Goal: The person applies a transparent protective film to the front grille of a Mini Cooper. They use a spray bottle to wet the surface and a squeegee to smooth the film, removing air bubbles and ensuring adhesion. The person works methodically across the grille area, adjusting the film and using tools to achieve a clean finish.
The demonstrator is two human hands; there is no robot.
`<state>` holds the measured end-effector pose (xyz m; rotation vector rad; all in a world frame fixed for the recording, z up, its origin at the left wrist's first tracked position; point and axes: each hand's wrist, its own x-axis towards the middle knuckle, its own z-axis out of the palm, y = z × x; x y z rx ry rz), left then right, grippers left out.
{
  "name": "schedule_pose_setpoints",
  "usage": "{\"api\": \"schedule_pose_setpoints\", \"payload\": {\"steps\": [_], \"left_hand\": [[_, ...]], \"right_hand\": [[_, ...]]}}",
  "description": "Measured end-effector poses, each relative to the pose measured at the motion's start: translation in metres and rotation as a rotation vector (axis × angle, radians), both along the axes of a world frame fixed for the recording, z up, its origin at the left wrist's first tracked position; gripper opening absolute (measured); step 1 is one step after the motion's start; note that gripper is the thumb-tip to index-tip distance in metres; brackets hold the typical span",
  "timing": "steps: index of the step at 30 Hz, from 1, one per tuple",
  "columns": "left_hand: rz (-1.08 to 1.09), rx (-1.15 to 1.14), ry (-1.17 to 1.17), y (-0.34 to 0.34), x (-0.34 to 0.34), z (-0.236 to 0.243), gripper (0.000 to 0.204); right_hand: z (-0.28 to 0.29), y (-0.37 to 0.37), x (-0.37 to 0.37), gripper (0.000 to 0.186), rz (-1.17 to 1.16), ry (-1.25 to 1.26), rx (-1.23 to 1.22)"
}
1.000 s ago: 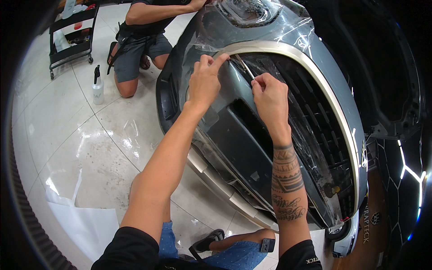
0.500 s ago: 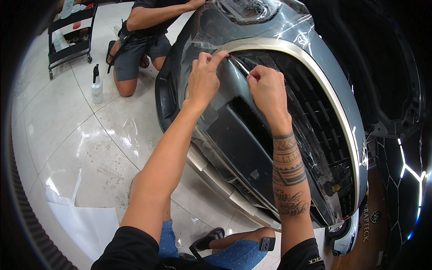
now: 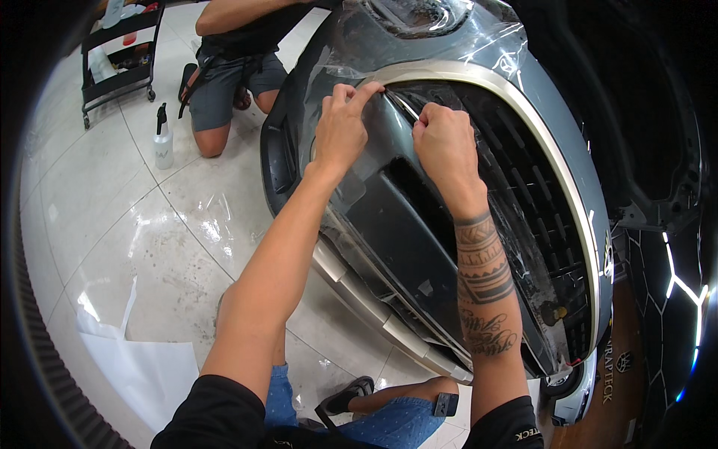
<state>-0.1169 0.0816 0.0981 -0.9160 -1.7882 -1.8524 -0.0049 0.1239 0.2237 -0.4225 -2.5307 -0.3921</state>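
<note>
Grey glossy bumper, curved, with black slatted grille and satin trim. Clear film draped over it, wrinkled. Left hand pinches film edge at trim; right hand fisted just right, gripping film.

we note bright overhead light glaring off the glossy floor, sharp central focus, strong fisheye bending and black vignetted corners.

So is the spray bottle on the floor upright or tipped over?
Upright: the spray bottle stands on its base on the floor tiles, black trigger head on top.
</note>
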Motion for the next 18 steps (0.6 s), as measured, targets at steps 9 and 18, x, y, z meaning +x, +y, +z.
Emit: {"api": "schedule_pose_setpoints", "payload": {"steps": [9,18], "left_hand": [[-0.144,0.204,-0.001,0.003,-0.017,-0.006,0.065],[0.049,0.037,0.107,0.0,-0.005,-0.005,0.057]], "right_hand": [[0.008,-0.003,-0.007,0.015,0.014,-0.083,-0.004],[0.041,-0.013,-0.01,0.011,-0.074,-0.244,-0.455]]}}
